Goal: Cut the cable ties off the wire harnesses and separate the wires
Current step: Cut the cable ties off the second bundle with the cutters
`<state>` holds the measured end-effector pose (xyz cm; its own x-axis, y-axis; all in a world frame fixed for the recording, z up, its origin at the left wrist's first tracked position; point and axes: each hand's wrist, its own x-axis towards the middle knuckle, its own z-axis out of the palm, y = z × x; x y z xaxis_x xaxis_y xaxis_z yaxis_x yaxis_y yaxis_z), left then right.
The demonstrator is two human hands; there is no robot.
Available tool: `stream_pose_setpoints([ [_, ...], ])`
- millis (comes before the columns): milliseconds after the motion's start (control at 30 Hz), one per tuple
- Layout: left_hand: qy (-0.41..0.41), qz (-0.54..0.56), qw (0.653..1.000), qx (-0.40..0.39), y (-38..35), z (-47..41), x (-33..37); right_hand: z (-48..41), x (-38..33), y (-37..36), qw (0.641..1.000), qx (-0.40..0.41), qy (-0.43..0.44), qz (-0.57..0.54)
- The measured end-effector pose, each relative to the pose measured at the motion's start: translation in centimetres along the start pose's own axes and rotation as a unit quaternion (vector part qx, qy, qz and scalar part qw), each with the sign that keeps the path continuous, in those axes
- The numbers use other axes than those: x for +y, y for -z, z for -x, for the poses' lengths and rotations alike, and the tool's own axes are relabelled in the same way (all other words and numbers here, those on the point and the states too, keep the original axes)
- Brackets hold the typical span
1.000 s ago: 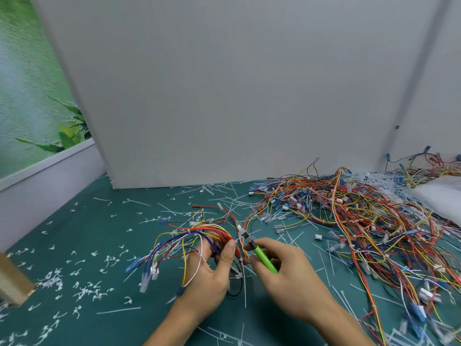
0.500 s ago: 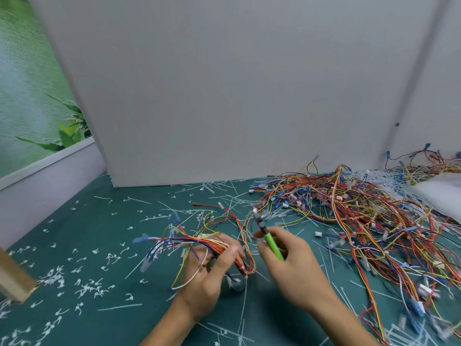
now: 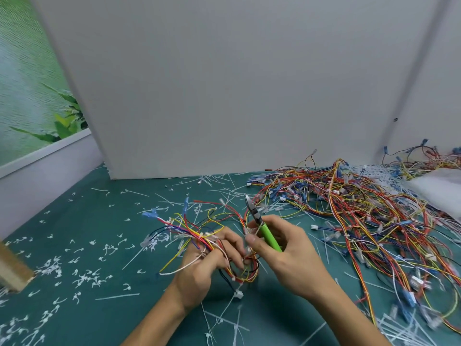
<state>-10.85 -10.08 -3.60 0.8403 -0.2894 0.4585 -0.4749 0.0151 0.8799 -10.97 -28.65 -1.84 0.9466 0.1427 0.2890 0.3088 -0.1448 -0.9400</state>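
Wire harness [image 3: 197,233]: multicoloured bundle, gripped in the curled left hand [image 3: 204,268], its loop hanging between both hands. Green-handled cutters [image 3: 265,229]: clasped in the right hand [image 3: 289,260], tips pointing upward (blade gap unreadable), just right of the harness, above its loop.

The wire harness [image 3: 198,234] in my left hand [image 3: 199,270] mixes red, yellow, orange, blue, black and white strands, tipped with blue and clear connectors. The cutters [image 3: 270,237] in my right hand [image 3: 294,260] have a bright green handle and dark grey jaws. The surface [image 3: 99,211] is dark teal, speckled with white cable tie offcuts [image 3: 50,269]. The wire pile [image 3: 361,208] runs mostly red, orange and yellow with blue flecks. The panel [image 3: 224,83] is plain pale grey; the backdrop [image 3: 25,83] is green with leaves.
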Motion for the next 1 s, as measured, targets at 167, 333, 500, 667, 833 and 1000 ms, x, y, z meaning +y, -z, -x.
stream_pose_setpoints([
  [167,0.044,0.152,0.986,0.053,-0.3,-0.5,-0.3,-0.4,-0.1,0.5,0.999,0.042,0.013,-0.032],
  [333,0.128,0.286,0.945,0.092,-0.8,-0.8,0.0,-0.5,0.1,0.8,0.989,0.051,-0.051,-0.132],
  [500,0.138,0.158,0.974,0.083,-1.1,-0.7,0.4,-0.7,0.2,0.5,0.965,0.041,-0.137,-0.219],
  [667,0.125,0.052,0.990,0.047,-0.8,-0.4,0.6,-0.9,0.5,0.5,0.947,0.059,-0.173,-0.266],
  [833,0.137,0.030,0.990,0.011,-0.5,-0.2,0.5,-0.8,0.7,0.5,0.949,0.067,-0.173,-0.256],
  [1000,0.140,0.026,0.990,0.003,-0.8,-0.1,-0.1,-0.6,0.8,0.5,0.996,0.075,-0.025,-0.048],
])
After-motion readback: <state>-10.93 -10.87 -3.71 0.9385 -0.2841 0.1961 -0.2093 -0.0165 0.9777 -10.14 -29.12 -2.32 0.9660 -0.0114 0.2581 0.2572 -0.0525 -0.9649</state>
